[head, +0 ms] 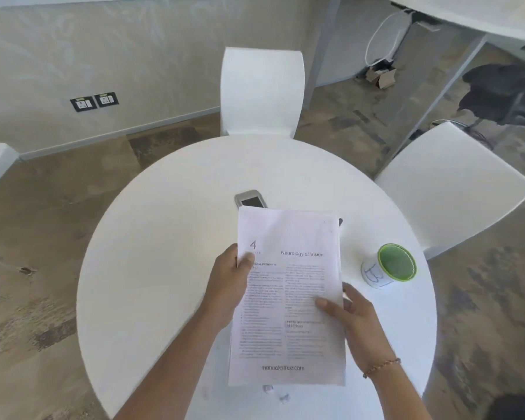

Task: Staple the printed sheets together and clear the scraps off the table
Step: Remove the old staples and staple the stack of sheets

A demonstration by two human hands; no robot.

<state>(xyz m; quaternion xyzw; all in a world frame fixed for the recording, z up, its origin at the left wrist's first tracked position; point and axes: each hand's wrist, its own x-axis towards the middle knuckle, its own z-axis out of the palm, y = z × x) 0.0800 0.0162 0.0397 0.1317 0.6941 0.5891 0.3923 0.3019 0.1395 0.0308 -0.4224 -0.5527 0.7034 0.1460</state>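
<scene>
1. Person stands at a round white table [152, 237]. Both hands hold up a stack of printed sheets [288, 298], lifted above the tabletop, top page facing the person; heading reads "Neurology of Vision".
2. Left hand [225, 283] grasps the stack's left edge in its upper half, thumb on the front of the page, the rest of the fingers hidden behind the paper.
3. Right hand [355, 316] holds the right edge lower down: thumb pressed on the printed face, fingers curled behind the edge. Beaded bracelet [382, 365] on that wrist.
4. On the table beyond the stack: a phone [250, 199], its near end hidden by the paper's top edge. A small dark thing [340, 221] peeks out at the stack's upper right corner; cannot tell what it is. It could be the stapler, but that is a guess.
5. To the right, standing apart from the sheets: a white cup with a green rim [388, 266], tilted in view by the wide lens.
6. Scraps [275, 393]: a few small crumpled white bits on the table near the person's edge, just below the stack's bottom edge. Not yet cleared.
7. Judgement on step: sheets gathered and being squared or checked; no staple visible at either top corner, though that area is washed out.
8. Next move calls for: edges aligned flush, one hand freed to fetch the stapler, a top corner fed fully into it. Scraps follow afterwards.
</scene>
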